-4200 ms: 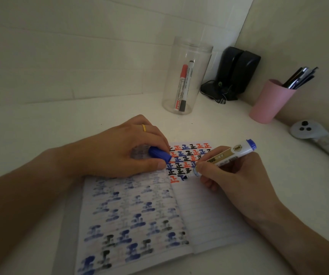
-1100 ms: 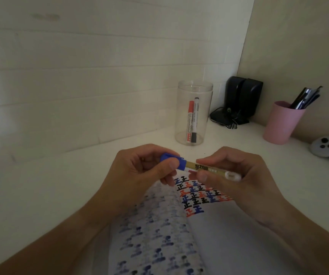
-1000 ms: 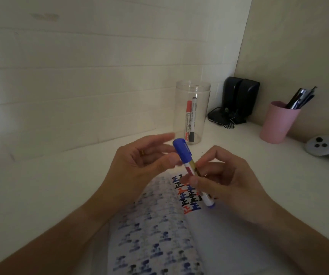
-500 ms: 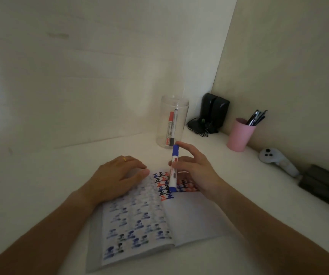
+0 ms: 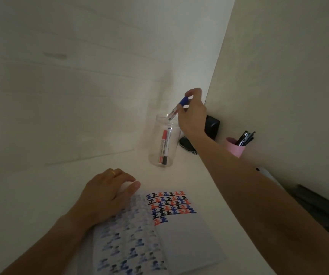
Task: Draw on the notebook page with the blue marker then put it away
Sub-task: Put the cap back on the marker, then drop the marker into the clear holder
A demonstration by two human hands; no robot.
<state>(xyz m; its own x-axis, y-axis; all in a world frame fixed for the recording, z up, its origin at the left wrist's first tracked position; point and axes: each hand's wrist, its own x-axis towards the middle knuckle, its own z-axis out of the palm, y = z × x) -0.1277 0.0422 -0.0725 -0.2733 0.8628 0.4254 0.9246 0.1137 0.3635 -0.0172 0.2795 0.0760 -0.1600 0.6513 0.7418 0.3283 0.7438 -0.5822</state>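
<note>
My right hand [image 5: 191, 116] pinches the capped blue marker [image 5: 177, 108] by its blue cap. The marker hangs tilted, its lower end just inside the mouth of the clear plastic jar [image 5: 155, 155]. A red marker [image 5: 162, 144] and a black one stand in the jar. The open notebook [image 5: 183, 239] lies on the white desk near me, rows of blue, red and black marks at the top of its right page. On the notebook's left page rests my left hand [image 5: 106, 195], palm down, fingers loosely spread, a ring on one finger.
A pink cup [image 5: 234, 147] of pens stands right of the jar by the wall. Black speakers [image 5: 212, 126] with a cable sit in the corner behind my right hand. A white controller and a dark flat object lie along the right wall.
My right hand lifted the capped marker off the notebook and carried it up and back to the jar's mouth. Before that both hands pushed the cap on. The left hand settled on the page.
</note>
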